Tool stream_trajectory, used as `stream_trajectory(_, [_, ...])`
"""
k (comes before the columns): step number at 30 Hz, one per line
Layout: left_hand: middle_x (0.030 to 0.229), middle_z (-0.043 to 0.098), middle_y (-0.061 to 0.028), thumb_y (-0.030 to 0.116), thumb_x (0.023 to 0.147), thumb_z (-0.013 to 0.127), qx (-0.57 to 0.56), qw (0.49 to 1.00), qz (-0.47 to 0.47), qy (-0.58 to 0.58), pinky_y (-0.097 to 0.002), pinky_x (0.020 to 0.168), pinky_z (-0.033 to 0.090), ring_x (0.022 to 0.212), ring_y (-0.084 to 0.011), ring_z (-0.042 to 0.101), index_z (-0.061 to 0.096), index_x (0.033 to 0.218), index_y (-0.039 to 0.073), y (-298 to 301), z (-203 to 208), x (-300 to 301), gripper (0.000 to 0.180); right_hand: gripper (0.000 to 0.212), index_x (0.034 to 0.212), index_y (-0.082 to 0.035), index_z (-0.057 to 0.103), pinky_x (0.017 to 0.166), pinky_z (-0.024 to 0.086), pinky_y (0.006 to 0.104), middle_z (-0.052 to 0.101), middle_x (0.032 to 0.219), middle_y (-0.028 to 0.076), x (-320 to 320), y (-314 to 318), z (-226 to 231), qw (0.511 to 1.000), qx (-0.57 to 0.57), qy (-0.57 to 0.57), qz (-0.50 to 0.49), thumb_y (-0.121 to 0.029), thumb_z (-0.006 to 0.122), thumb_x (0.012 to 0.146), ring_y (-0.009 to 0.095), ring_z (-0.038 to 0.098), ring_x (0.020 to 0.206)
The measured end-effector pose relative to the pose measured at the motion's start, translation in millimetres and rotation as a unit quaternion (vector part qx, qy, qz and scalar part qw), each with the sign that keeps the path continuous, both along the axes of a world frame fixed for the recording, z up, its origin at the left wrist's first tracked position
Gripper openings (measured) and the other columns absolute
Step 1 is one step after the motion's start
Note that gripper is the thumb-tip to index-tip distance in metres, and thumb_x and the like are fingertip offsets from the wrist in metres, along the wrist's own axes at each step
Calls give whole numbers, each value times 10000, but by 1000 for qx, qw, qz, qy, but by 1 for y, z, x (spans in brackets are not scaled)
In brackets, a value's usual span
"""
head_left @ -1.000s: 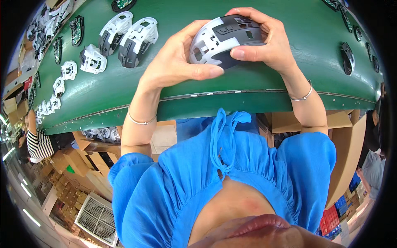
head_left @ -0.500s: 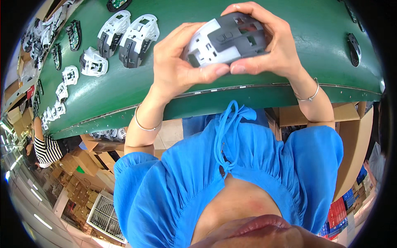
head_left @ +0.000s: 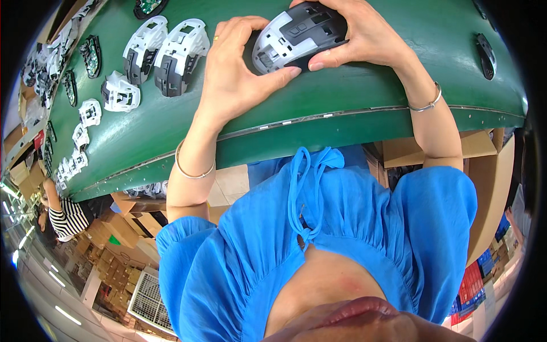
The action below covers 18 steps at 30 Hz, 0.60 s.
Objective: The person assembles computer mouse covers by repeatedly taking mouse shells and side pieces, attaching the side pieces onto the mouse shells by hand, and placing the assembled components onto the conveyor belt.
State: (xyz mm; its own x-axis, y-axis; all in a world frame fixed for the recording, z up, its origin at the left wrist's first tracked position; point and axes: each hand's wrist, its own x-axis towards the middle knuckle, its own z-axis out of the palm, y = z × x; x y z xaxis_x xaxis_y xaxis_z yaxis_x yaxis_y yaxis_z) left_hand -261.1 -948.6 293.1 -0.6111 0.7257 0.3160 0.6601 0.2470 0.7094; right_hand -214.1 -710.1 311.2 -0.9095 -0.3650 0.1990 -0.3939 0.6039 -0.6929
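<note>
A computer mouse shell (head_left: 299,33), part white and part dark grey with square cut-outs, is between my two hands over the green table. My left hand (head_left: 233,71) curves around its white end, thumb along the near edge and fingertips at the far edge, with a gap at the palm. My right hand (head_left: 362,37) grips the dark end, its thumb at the near side; some of its fingers are cut off by the upper edge of the picture. Left of my hands stand two similar white-and-grey shells (head_left: 181,57), (head_left: 143,51) side by side.
White plastic parts (head_left: 121,92) trail along the table's (head_left: 342,88) left side, near green circuit boards in dark bases (head_left: 91,56). A dark mouse part (head_left: 486,56) lies at the right. Cardboard boxes (head_left: 493,194) stand below the edge. A person in a striped top (head_left: 69,219) is far left.
Both hands and the mouse shell have moved away from me, toward the upper edge of the view. The shell has shifted slightly left, and the other table items appear slightly farther left.
</note>
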Motion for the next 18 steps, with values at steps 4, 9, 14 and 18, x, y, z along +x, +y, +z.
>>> stream_trajectory(4, [998, 655, -112, 239, 605, 881, 35, 997, 50, -46, -372, 823, 497, 951, -299, 585, 640, 1068, 4, 7, 0, 7, 572, 753, 1166, -18, 582, 926, 404, 378, 547, 1082, 138, 0, 3, -1, 1000, 19, 6, -1, -404, 882, 594, 299, 487, 1023])
stream_trajectory(9, [1031, 670, -135, 225, 612, 873, 24, 999, 37, -7, -371, 849, 502, 992, -303, 601, 660, 1074, -10, 13, 1, 3, 561, 827, 1317, -40, 541, 946, 436, 390, 559, 1174, 150, 2, 21, -1, 999, -3, 4, 54, -308, 889, 617, 312, 511, 1081])
stream_trajectory(14, [1020, 663, -134, 201, 602, 869, -26, 999, 37, 6, -391, 850, 492, 964, -311, 598, 656, 1073, -18, 18, 11, 9, 562, 768, 1327, -61, 539, 964, 435, 399, 558, 1198, 139, 3, 27, 4, 997, 5, 0, 75, -252, 864, 657, 319, 513, 1092])
stream_trajectory(18, [1037, 658, -124, 242, 643, 880, -79, 995, 39, 46, -337, 859, 487, 973, -252, 598, 646, 1121, -25, 23, 16, 11, 596, 751, 1298, -33, 550, 943, 448, 397, 570, 1166, 147, 3, 30, 8, 996, 28, -15, 84, -210, 859, 637, 331, 521, 1073])
